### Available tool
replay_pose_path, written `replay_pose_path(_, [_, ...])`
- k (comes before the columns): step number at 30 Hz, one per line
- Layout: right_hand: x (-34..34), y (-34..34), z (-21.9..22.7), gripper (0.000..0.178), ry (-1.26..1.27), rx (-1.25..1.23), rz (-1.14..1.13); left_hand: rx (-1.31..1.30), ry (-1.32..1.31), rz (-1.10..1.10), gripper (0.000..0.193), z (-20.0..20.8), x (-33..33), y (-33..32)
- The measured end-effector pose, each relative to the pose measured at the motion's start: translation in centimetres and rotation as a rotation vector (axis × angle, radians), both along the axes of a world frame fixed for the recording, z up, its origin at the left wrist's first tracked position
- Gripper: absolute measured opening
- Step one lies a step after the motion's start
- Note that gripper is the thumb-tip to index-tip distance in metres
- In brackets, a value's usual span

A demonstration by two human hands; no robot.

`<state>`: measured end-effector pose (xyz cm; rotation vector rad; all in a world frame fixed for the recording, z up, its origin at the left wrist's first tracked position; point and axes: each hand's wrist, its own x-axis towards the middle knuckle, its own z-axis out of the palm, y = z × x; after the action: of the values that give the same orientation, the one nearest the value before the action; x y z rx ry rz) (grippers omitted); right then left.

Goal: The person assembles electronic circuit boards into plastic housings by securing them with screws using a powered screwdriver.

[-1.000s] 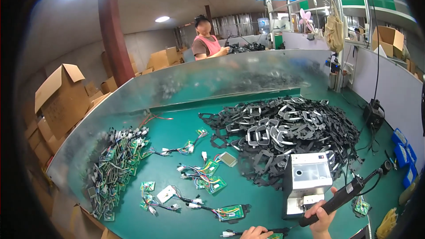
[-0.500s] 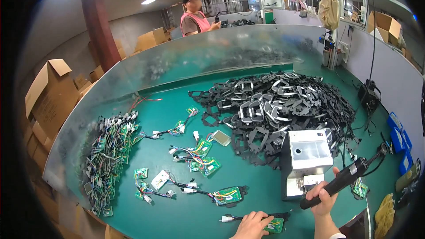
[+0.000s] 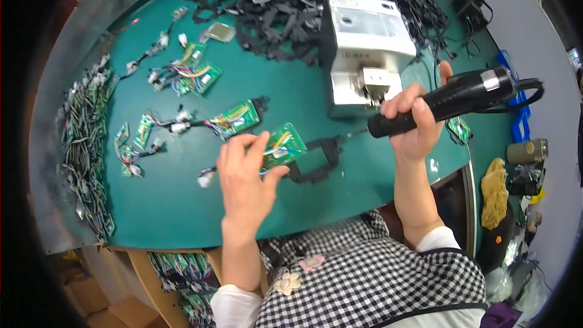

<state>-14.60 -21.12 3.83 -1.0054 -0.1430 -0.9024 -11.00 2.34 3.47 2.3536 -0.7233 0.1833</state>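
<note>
My left hand (image 3: 243,176) grips a green circuit board (image 3: 288,144) by its left edge, between thumb and fingers. The board is tilted and overlaps the left end of a black plastic frame (image 3: 333,152), whose opening shows the green table. A cable with a white connector (image 3: 206,177) trails on the left of this hand. My right hand (image 3: 416,123) is wrapped round a black electric screwdriver (image 3: 452,102). Its thin bit points left, with the tip near the frame's right side.
A silver box-shaped machine (image 3: 369,30), seemingly a screw feeder, stands behind my right hand. Black frames (image 3: 273,15) are heaped at the back. Wired boards (image 3: 237,118) lie to the left, beside a long pile of boards (image 3: 85,146). A green canister (image 3: 527,151) is at the right.
My view has tilted down. The board under my left hand is now tilted up and shifted off the frame's opening. The screwdriver has swung level, its bit now toward the frame.
</note>
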Motion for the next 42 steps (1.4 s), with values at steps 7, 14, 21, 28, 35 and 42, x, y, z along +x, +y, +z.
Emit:
replay_pose_path(7, [-1.0,2.2,-0.6,0.078,0.073,-0.122,0.006,0.136,0.111,-0.063,0.052,-2.4,-2.3,-2.5])
replay_pose_path(14, [-0.8,3.1,-1.1,0.082,0.197,-0.212,0.115,0.155,0.176,-0.072,0.052,-3.4,-3.2,-3.5])
replay_pose_path(21, [1.0,3.8,-2.2,0.078,0.203,-0.298,0.129,0.131,0.199,-0.070,0.053,-3.9,-2.7,-3.4])
replay_pose_path(28, [1.4,2.9,-3.1,0.072,0.209,-0.625,0.182,0.089,0.223,-0.054,0.053,-4.2,-2.6,-3.5])
replay_pose_path(35, [0.6,2.8,-1.3,0.066,0.079,-0.510,0.184,0.084,0.241,-0.071,0.051,-3.9,-2.6,-3.5])
replay_pose_path(42, [1.6,-1.3,4.7,0.069,-0.035,-0.484,-0.201,0.045,0.114,-0.094,0.050,-4.5,-2.5,-3.6])
